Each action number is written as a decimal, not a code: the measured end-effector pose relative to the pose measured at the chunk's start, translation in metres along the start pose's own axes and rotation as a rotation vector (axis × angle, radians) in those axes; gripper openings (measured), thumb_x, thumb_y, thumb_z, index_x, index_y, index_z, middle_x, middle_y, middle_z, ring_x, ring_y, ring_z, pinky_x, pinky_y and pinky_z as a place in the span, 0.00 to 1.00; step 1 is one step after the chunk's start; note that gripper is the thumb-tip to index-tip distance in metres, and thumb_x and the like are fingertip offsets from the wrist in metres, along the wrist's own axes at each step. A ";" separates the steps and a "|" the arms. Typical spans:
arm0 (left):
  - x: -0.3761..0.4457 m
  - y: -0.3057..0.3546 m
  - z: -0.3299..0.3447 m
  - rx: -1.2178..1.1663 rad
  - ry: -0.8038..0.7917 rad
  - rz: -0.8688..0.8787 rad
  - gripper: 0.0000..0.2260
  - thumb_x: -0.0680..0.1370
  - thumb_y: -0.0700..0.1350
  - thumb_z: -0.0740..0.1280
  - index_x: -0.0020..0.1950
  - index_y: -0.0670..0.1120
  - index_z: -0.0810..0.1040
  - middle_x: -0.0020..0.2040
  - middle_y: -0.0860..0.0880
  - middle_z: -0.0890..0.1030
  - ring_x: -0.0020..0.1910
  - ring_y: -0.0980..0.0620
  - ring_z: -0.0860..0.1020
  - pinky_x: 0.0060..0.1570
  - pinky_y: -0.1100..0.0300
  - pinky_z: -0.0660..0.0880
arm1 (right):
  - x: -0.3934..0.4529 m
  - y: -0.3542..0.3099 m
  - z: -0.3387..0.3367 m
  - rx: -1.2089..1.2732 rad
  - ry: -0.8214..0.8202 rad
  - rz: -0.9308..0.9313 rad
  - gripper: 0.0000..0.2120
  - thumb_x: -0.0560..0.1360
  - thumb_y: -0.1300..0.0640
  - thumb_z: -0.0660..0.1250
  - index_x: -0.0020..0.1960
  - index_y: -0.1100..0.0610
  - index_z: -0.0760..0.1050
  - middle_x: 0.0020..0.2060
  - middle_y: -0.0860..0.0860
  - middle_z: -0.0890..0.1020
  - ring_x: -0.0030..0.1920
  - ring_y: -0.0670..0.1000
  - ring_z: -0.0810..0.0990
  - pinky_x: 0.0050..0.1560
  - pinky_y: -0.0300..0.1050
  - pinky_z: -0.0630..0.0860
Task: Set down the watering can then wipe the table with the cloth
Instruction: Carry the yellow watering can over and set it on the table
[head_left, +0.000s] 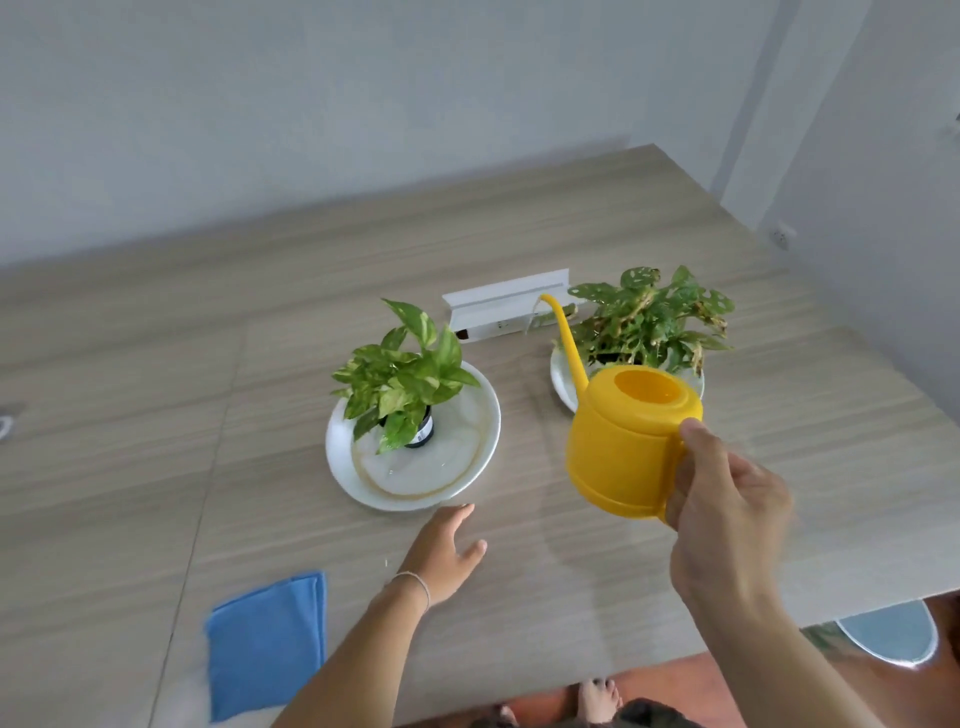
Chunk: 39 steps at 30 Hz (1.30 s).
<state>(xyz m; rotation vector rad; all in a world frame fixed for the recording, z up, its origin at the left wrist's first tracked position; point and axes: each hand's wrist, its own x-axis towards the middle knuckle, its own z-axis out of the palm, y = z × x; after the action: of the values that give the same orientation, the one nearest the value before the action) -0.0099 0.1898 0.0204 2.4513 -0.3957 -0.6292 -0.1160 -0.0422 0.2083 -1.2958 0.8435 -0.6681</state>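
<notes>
My right hand (722, 499) grips the handle of a yellow watering can (623, 441), held above the wooden table (156, 415) and tilted so its long spout points up and away toward the right plant. A thin stream of water falls from the spout tip. My left hand (447, 551) rests flat on the table with straight fingers, just in front of the left plate. A folded blue cloth (267, 644) lies on the table near the front edge, left of my left forearm.
A leafy potted plant stands in a white plate (467, 467) holding water, left of centre. A second plant (654, 322) sits on a white plate behind the can. A white power-socket box (498, 306) lies between them. The table's right edge is near my right arm.
</notes>
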 end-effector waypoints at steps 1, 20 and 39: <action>-0.009 -0.015 -0.005 -0.008 0.035 -0.028 0.26 0.80 0.50 0.68 0.76 0.47 0.67 0.74 0.52 0.69 0.73 0.55 0.66 0.67 0.73 0.54 | -0.006 0.001 0.006 0.014 -0.012 0.000 0.26 0.72 0.45 0.70 0.26 0.50 0.57 0.34 0.61 0.53 0.37 0.64 0.53 0.33 0.62 0.56; -0.052 -0.106 -0.010 0.164 -0.068 -0.212 0.59 0.68 0.67 0.72 0.81 0.46 0.35 0.80 0.48 0.32 0.80 0.48 0.37 0.78 0.56 0.45 | -0.096 0.028 0.066 -0.044 -0.216 0.027 0.28 0.74 0.48 0.71 0.27 0.53 0.55 0.28 0.52 0.56 0.35 0.58 0.55 0.34 0.60 0.57; -0.050 -0.101 -0.002 0.251 -0.183 -0.270 0.67 0.62 0.76 0.68 0.76 0.45 0.25 0.76 0.46 0.23 0.76 0.47 0.26 0.78 0.47 0.37 | -0.095 0.015 0.084 -0.124 -0.263 0.021 0.27 0.73 0.46 0.69 0.30 0.56 0.54 0.31 0.58 0.54 0.35 0.59 0.56 0.35 0.57 0.56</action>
<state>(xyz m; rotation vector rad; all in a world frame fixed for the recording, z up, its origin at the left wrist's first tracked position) -0.0374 0.2914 -0.0211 2.7212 -0.2260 -0.9737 -0.0975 0.0841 0.2140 -1.4479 0.6900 -0.4223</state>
